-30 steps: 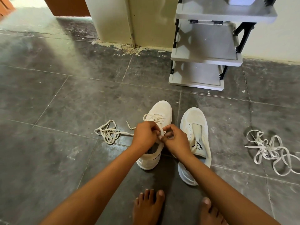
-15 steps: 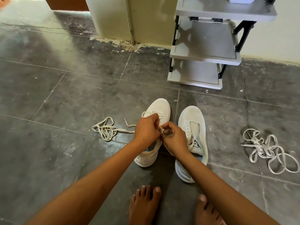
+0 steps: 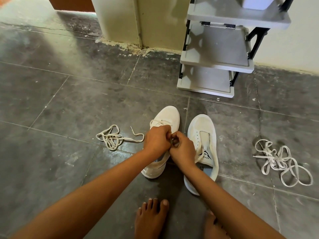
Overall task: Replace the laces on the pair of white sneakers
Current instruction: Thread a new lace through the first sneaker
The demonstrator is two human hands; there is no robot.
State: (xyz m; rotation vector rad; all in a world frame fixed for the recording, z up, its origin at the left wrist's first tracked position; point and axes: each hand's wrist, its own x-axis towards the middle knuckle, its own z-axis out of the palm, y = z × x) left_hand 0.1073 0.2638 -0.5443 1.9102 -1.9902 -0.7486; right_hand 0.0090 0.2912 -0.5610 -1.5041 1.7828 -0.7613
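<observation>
The left hand point(image 3: 158, 140) and right hand point(image 3: 183, 149) are pinching the lace point(image 3: 136, 140), fingers point(image 3: 166, 131) curled, over the centre sneaker point(image 3: 168, 116) (slack trailing frame-left, nearer the left hand).

Lace point(image 3: 136, 139) vanishes under the hands point(image 3: 157, 141) point(image 3: 183, 149) — eyelets hidden.

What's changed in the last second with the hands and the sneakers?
The left hand and right hand closed in until they touch, still pinching the lace over the half-laced sneaker. The unlaced sneaker and the lace heap at right stayed put.
</observation>
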